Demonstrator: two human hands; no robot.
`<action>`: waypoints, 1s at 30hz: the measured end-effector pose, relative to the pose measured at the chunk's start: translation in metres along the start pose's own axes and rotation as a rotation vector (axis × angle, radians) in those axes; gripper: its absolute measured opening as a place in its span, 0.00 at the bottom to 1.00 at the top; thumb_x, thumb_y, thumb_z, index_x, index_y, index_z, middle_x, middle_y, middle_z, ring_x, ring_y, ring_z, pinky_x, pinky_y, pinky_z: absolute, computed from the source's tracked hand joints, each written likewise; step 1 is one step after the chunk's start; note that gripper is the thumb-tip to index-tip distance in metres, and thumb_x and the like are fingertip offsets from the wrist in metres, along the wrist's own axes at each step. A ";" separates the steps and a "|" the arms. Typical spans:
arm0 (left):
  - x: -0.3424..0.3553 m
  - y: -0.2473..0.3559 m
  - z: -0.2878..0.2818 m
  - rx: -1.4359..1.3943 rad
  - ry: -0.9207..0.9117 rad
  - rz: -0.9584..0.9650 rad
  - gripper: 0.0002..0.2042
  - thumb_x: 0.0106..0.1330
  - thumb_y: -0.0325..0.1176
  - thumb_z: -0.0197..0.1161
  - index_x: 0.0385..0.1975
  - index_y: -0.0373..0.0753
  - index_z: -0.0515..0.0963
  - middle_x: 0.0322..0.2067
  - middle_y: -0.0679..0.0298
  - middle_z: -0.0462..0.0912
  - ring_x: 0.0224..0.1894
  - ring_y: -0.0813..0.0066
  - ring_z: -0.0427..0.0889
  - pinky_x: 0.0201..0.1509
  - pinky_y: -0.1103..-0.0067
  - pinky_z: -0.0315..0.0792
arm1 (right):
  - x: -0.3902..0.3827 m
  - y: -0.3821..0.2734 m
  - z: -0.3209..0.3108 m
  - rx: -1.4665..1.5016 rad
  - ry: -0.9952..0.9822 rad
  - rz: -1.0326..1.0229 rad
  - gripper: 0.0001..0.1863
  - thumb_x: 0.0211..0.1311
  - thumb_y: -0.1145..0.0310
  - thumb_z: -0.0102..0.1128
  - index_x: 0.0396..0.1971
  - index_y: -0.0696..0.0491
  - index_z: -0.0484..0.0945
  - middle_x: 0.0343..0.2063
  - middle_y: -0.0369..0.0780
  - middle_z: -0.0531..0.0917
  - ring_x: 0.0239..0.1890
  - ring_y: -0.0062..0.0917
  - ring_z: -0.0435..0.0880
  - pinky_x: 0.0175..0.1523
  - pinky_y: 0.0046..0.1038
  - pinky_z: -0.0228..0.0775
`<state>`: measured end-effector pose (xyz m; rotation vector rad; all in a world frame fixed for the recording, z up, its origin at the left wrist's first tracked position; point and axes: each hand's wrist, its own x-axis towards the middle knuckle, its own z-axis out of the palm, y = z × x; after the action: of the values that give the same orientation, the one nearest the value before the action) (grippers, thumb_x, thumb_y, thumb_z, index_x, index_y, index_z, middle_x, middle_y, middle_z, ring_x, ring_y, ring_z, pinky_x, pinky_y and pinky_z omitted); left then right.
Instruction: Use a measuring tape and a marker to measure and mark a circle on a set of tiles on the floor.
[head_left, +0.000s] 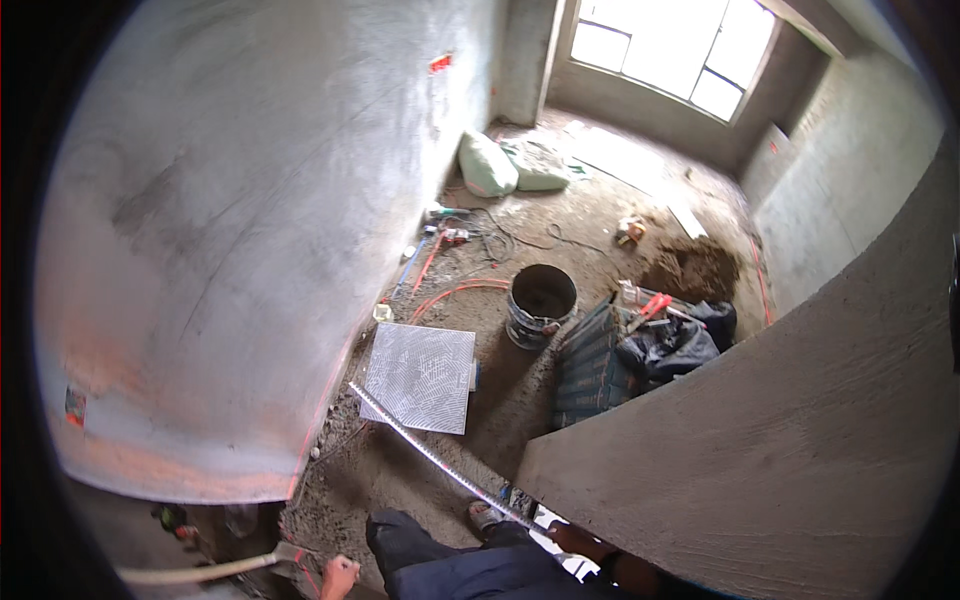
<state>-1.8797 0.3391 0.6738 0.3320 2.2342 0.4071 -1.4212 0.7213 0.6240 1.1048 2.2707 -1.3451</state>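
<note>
A tape measure's long pale blade point(440, 462) stretches from my right side toward the wall on the left. Its far end lies over the left edge of a grey square tile point(420, 365) whose upper face has a combed, ridged pattern. My right hand point(580, 543), dark in shadow beside the partition, is at the near end of the blade; the tape's case is not clearly visible. Low in the picture, my left hand point(340, 577) is closed, its fingers curled, and I cannot make out anything in it. Close to it lies a shovel with a wooden handle point(200, 573).
A black bucket point(540, 305) stands beyond the tile. Stacked boxes point(592, 365) with black plastic point(670, 345) sit against the right partition point(760, 460). Power tools point(450, 235) and cables lie by the left wall. Farther off are green sacks point(488, 165) and a dirt heap point(695, 268).
</note>
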 end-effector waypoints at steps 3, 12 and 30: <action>0.066 0.059 -0.049 0.248 0.066 0.262 0.19 0.59 0.49 0.68 0.24 0.34 0.81 0.26 0.47 0.84 0.33 0.47 0.84 0.38 0.60 0.75 | 0.006 -0.016 0.014 0.199 0.077 0.051 0.19 0.72 0.49 0.53 0.43 0.51 0.76 0.34 0.50 0.84 0.40 0.48 0.84 0.45 0.50 0.73; 0.170 0.370 -0.125 0.406 0.017 1.251 0.11 0.59 0.34 0.68 0.38 0.36 0.80 0.40 0.50 0.82 0.47 0.48 0.79 0.53 0.61 0.72 | 0.057 -0.189 -0.021 0.033 0.235 0.203 0.15 0.65 0.56 0.60 0.44 0.50 0.73 0.34 0.48 0.84 0.39 0.49 0.84 0.43 0.47 0.73; 0.251 0.425 -0.195 0.735 -0.339 1.183 0.15 0.66 0.45 0.63 0.25 0.40 0.79 0.26 0.52 0.82 0.32 0.51 0.84 0.37 0.59 0.75 | 0.287 -0.367 -0.263 -0.182 0.734 -0.187 0.17 0.61 0.55 0.68 0.43 0.51 0.79 0.38 0.44 0.83 0.41 0.43 0.84 0.44 0.41 0.78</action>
<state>-2.1445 0.7837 0.7887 1.9599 1.5499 0.0668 -1.8461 0.9764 0.8266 1.5307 2.9939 -0.8307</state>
